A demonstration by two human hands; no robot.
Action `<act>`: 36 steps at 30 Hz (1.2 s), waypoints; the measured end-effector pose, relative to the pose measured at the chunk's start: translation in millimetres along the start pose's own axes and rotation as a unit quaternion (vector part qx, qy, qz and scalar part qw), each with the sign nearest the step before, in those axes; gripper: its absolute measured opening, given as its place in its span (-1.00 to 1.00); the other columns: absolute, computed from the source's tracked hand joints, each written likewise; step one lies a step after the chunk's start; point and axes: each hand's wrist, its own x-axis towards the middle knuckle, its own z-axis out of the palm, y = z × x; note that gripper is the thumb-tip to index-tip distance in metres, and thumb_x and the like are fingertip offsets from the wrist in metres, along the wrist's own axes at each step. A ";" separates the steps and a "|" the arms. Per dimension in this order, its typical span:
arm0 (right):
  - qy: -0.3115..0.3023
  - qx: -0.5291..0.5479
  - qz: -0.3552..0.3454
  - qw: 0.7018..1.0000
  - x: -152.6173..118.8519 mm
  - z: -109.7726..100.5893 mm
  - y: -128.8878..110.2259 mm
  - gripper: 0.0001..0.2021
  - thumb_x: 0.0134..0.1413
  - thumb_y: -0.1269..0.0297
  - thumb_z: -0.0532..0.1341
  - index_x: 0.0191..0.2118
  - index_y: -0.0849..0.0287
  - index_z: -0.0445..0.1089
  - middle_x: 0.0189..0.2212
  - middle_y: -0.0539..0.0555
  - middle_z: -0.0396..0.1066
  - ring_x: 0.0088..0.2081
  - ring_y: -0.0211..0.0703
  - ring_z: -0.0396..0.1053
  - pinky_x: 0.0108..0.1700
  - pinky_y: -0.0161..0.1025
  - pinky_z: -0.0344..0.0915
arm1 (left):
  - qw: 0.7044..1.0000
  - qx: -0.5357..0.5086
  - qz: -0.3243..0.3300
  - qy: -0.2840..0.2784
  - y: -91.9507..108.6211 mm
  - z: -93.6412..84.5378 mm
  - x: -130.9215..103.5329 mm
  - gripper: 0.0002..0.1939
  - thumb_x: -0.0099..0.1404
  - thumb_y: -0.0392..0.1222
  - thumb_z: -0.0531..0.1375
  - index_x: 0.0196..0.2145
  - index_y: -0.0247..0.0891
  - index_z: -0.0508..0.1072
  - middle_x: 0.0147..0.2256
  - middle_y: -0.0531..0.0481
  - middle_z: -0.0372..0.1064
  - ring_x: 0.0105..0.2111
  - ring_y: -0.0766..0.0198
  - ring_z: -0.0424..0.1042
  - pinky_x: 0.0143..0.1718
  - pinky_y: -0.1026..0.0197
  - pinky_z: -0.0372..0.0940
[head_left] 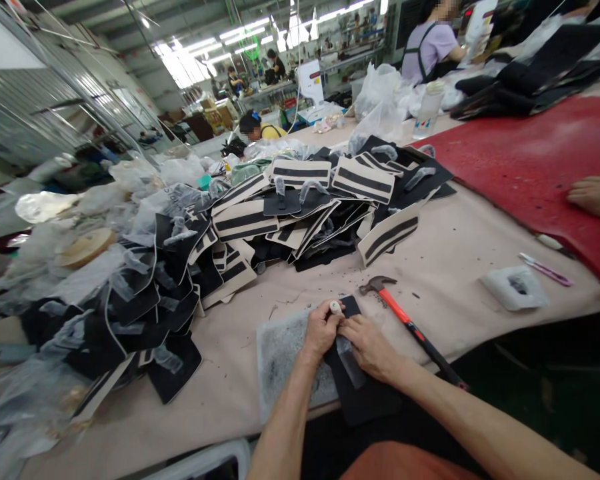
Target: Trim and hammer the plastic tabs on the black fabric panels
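A long beige table carries a heap of black-and-cream cut pieces; nearer, a grey pad lies under a black piece; the right hand presses it flat, fingers curled; the left hand pinches a small white punch; a red-handled hammer lies just beside.

Black piece, red-handled hammer

Two bare forearms entering from the bottom of the frame, no sleeves, no gloves, no watch, left hand and right hand near bottom centre, orange-red clothing at the bottom edge
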 end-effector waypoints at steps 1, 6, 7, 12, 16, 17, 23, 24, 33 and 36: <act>0.007 -0.006 0.003 1.000 -1.3 5.2 1.9 -0.62 0.14 0.55 0.02 0.04 0.21 0.34 -0.10 0.18 0.39 -0.08 -0.02 0.23 0.00 -0.04 0.27 | 1.000 0.009 0.004 0.020 -2.0 3.6 -1.2 -0.82 0.18 -0.30 0.20 -0.24 -0.26 0.54 -0.25 -0.06 0.57 -0.26 0.18 0.52 -0.18 0.20 0.39; 0.029 -0.011 0.019 0.999 -8.6 12.9 4.5 -0.64 0.17 0.55 0.02 0.05 0.24 0.35 0.01 0.21 0.38 -0.06 -0.01 0.23 0.01 -0.08 0.27 | 0.979 0.046 0.018 0.197 -0.2 30.7 -5.7 -0.87 0.12 -0.18 0.34 -0.38 -0.26 0.52 -0.47 0.03 0.49 -0.47 0.26 0.45 -0.39 0.27 0.36; 0.029 -0.009 0.024 0.999 -8.8 12.3 3.3 -0.64 0.17 0.55 0.03 0.03 0.24 0.36 -0.01 0.19 0.40 -0.07 -0.02 0.23 0.00 -0.09 0.27 | 0.971 0.035 0.025 0.237 8.8 33.3 -4.7 -0.83 0.11 -0.15 0.37 -0.39 -0.27 0.51 -0.49 0.04 0.47 -0.50 0.27 0.44 -0.42 0.28 0.36; -0.011 -0.078 0.036 0.996 -1.4 2.8 -9.3 -0.65 0.12 0.60 0.03 -0.04 0.22 0.40 -0.05 0.13 0.43 -0.11 -0.06 0.25 -0.03 -0.16 0.22 | 0.935 -0.005 0.201 0.291 103.8 2.9 7.3 -0.72 0.15 -0.12 0.40 -0.22 -0.26 0.48 -0.31 -0.03 0.53 -0.34 0.24 0.53 -0.23 0.21 0.44; -0.017 -0.195 0.052 0.979 14.6 -19.9 -27.4 -0.65 0.01 0.57 0.09 -0.09 0.22 0.42 -0.18 0.16 0.44 -0.21 -0.03 0.29 -0.15 -0.15 0.18 | 0.915 -0.056 0.236 0.322 149.4 -40.5 7.6 -0.77 0.24 -0.12 0.35 -0.21 -0.26 0.46 -0.27 -0.05 0.52 -0.27 0.22 0.54 -0.16 0.15 0.45; 0.001 -0.214 0.067 0.974 18.6 -27.2 -32.2 -0.68 0.00 0.55 0.11 -0.11 0.23 0.42 -0.22 0.16 0.43 -0.23 -0.02 0.30 -0.17 -0.14 0.17 | 0.916 -0.068 0.212 0.334 145.8 -47.0 5.8 -0.77 0.24 -0.11 0.34 -0.22 -0.27 0.46 -0.29 -0.04 0.52 -0.29 0.23 0.54 -0.18 0.16 0.45; 0.069 -0.171 0.138 0.973 18.4 -43.3 -46.6 -0.68 0.13 0.39 0.13 0.02 0.20 0.34 -0.18 0.15 0.47 -0.28 -0.05 0.41 -0.24 -0.18 0.22 | 0.926 -0.076 0.006 0.369 65.0 -47.5 -9.3 -0.73 0.18 -0.05 0.36 -0.32 -0.32 0.49 -0.42 0.00 0.49 -0.41 0.27 0.51 -0.33 0.28 0.40; 0.066 -0.150 0.153 0.975 14.1 -38.5 -45.9 -0.65 0.16 0.35 0.14 0.08 0.19 0.30 -0.18 0.15 0.48 -0.28 -0.04 0.43 -0.25 -0.18 0.25 | 0.928 -0.081 -0.016 0.362 53.4 -43.8 -10.7 -0.74 0.17 -0.05 0.36 -0.34 -0.32 0.49 -0.42 -0.01 0.50 -0.41 0.26 0.51 -0.34 0.29 0.39; 0.041 -0.062 0.199 0.977 -12.4 10.2 -33.2 -0.42 0.24 0.12 0.17 0.32 0.14 0.13 -0.22 0.19 0.56 -0.29 0.09 0.54 -0.27 -0.07 0.42 | 0.950 -0.169 -0.073 0.253 -7.7 -14.6 -5.7 -0.68 0.19 -0.01 0.34 -0.25 -0.32 0.49 -0.32 -0.06 0.55 -0.31 0.20 0.55 -0.23 0.22 0.42; 0.063 -0.044 0.200 0.977 -11.7 15.4 -34.3 -0.47 0.25 0.12 0.18 0.29 0.10 0.20 -0.14 0.19 0.55 -0.25 0.07 0.55 -0.25 -0.09 0.44 | 0.950 -0.191 -0.074 0.238 -18.3 -8.9 -2.2 -0.65 0.19 0.00 0.33 -0.20 -0.32 0.48 -0.27 -0.09 0.57 -0.26 0.18 0.57 -0.15 0.17 0.44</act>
